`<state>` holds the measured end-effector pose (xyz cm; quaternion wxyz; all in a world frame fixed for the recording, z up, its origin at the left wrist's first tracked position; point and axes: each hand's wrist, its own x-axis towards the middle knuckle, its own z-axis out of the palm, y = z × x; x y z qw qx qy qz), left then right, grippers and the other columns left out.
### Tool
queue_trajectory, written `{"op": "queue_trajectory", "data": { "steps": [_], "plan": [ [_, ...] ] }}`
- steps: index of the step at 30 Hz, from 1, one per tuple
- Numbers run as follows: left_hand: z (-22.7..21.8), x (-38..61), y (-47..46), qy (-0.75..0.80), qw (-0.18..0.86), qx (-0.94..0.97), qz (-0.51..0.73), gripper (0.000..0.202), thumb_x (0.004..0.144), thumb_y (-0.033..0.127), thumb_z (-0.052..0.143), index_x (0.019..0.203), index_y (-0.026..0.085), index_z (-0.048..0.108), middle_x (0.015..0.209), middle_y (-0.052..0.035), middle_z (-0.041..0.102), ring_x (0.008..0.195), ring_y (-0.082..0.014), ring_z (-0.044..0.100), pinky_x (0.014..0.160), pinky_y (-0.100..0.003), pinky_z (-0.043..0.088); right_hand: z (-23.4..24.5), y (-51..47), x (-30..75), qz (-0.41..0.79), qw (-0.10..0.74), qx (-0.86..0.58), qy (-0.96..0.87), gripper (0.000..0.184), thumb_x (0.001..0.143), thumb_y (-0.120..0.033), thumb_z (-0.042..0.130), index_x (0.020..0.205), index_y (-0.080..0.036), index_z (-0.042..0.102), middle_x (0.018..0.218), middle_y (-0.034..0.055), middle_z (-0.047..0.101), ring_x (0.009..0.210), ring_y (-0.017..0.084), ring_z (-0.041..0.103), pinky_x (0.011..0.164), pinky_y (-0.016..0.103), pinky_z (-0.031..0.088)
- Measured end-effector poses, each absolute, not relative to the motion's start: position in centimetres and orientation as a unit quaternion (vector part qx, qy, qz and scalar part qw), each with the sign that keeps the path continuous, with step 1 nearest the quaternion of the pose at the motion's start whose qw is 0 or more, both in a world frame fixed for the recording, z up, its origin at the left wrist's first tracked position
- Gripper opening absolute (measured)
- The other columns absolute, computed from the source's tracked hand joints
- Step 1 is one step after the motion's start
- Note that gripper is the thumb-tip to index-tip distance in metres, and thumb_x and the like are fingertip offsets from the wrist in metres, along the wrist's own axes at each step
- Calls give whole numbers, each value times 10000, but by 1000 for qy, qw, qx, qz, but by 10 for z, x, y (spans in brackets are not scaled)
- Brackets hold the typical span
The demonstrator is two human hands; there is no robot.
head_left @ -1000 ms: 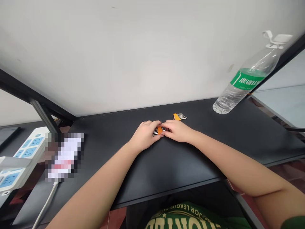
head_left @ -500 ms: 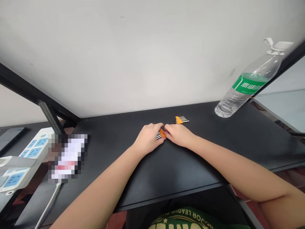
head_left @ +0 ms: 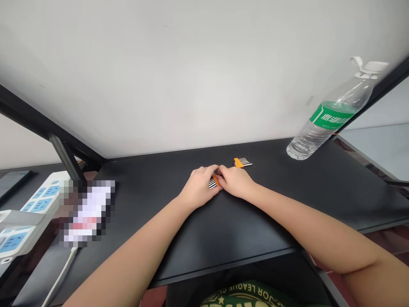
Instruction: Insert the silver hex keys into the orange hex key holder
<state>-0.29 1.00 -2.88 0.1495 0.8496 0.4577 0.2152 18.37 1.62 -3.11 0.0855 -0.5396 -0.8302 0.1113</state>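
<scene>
Black table [head_left: 198, 251], pale wall [head_left: 191, 85] behind it. Mid-table: orange piece [head_left: 217, 180], silver-pronged; left hand [head_left: 198, 184], right hand [head_left: 236, 181] grasp it, fingers curled.

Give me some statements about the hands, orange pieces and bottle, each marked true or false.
1. The left hand and right hand both touch one orange piece. True.
2. The second piece is in the right hand. False: the second piece lies on the table.
3. The second piece's prongs point right. True.
4. The bottle stands left of the hands. False: the bottle is to their right.
5. The bottle's label is green. True.
</scene>
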Motion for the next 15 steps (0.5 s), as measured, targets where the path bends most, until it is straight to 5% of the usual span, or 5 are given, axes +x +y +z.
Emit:
{"op": "queue_trajectory", "data": {
  "steps": [4, 10, 15],
  "plan": [
    [-30, -2, 9, 463, 155, 848, 206, 516, 877, 321, 747, 1343, 234, 543, 1133, -35, 743, 1063, -260, 648, 1023, -451, 485, -32, 17, 184, 109, 78, -538, -833, 310, 1100, -357, 375, 1178, -190, 624, 873, 66, 753, 752, 227, 697, 600, 303, 338],
    [-29, 0, 5, 470, 79, 856, 202, 524, 877, 354, 726, 1361, 241, 562, 1426, -90, 625, 1314, -320, 563, 1051, -488, 474, -39, 17, 189, 44, 84, -505, -858, 237, 1061, -246, 403, 1109, -153, 615, 795, 63, 725, 630, 197, 614, 575, 311, 245],
    [-27, 1, 3, 488, 65, 847, 202, 387, 892, 351, 686, 1259, 236, 644, 1261, -70, 710, 1170, -286, 640, 1007, -462, 493, -43, 15, 193, -11, 135, -480, -867, 213, 1051, -194, 382, 930, -166, 556, 702, 26, 657, 582, 153, 527, 585, 297, 198]
  ]
}}
